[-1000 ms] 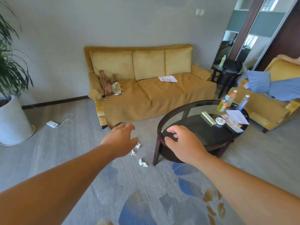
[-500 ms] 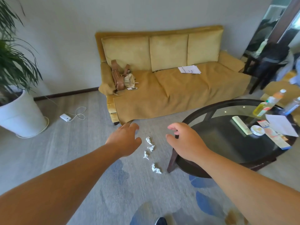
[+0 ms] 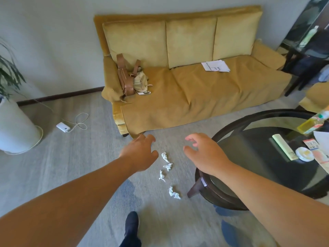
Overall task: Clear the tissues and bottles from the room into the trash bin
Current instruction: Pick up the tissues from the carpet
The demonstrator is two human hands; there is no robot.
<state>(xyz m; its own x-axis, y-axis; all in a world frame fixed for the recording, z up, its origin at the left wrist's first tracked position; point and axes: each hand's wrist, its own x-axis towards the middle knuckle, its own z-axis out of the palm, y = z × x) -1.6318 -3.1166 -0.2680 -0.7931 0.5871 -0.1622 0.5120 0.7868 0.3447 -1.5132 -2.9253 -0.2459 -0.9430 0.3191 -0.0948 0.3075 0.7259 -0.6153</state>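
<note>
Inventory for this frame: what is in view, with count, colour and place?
crumpled tissues: 4, white, carpet, centre
bottle: 1, yellow liquid, coffee table's right edge
pale bottle: 1, top right, blurred
sofa: 1, mustard, rear centre
bag: 1, brown, sofa's left end
papers: white, sofa seat
coffee table: 1, dark, right
remote: 1, pale, coffee table
charger: 1, white, carpet, left
plant pot: 1, white, far left
shoe: 1, dark, bottom centre
left hand: open, empty
right hand: open, empty
</note>
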